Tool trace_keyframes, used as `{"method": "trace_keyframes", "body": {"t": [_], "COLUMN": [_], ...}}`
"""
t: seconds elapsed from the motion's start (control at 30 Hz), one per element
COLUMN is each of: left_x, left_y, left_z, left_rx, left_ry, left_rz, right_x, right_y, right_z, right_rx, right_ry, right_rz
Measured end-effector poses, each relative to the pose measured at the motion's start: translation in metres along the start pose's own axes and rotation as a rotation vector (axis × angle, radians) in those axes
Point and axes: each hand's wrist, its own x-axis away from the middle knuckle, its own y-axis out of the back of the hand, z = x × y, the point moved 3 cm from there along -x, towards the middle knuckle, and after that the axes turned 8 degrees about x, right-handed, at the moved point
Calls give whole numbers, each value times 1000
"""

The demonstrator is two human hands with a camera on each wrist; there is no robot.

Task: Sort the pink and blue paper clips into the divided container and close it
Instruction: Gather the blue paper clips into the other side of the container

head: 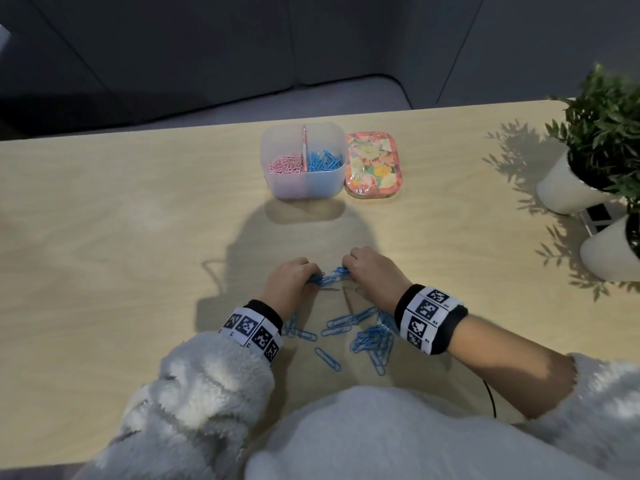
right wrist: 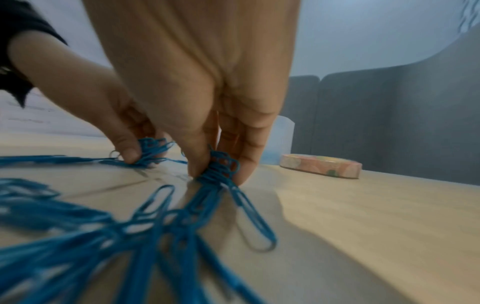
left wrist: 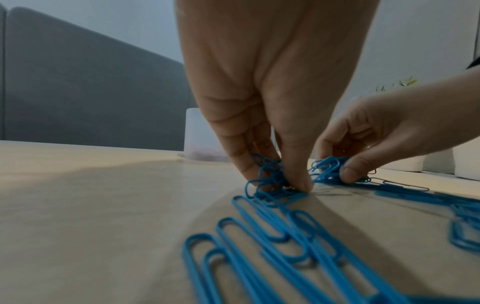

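Wooden table [head: 104, 237]: floral lid [head: 375, 168] beside container [head: 304, 161] (uncovered); each grip pinches blue clips [head: 329, 277].

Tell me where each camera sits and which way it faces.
Head: worn high, looks down at the table, divided container, both hands.
Left wrist: low, along the left hand pinching blue paper clips.
Right wrist: low, along the right hand toward the floral lid.
Both wrist views share both hands.

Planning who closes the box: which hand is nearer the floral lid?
Right. The right hand sits almost straight in front of the lid, pinching blue clips; the left hand is farther left, also pinching clips.
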Motion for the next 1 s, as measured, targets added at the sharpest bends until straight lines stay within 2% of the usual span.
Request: {"method": "trace_keyframes", "body": {"t": [0.13,0.23,0.33,0.5,0.6,0.7,0.77,0.9,1.0], "left_x": [0,1,0,-8,-20,-39,-57,-99,-131], "left_y": [5,11,15,32,53,82,104,135,143], "left_z": [3,4,5,0,-7,-16,-23,-37,-48], "left_rx": [29,55,71,175,224,208,192,222,167], "left_ry": [37,57,62,69,59,40,33,77,187], "left_rz": [-26,-76,-100,-166,-214,-304,-376,-437,-395], "right_x": [-11,-22,-43,-99,-124,-133,-129,-116,-95], "right_y": [9,38,86,142,149,145,143,139,130], "right_z": [-23,-39,-51,-76,-79,-77,-75,-78,-89], "right_rx": [-332,-524,-588,-584,-577,-610,-626,-726,-825], "right_ry": [-136,-211,-222,-369,-423,-422,-404,-383,-393], "right_rz": [43,-10,-82,-285,-278,-226,-244,-338,-436]}}
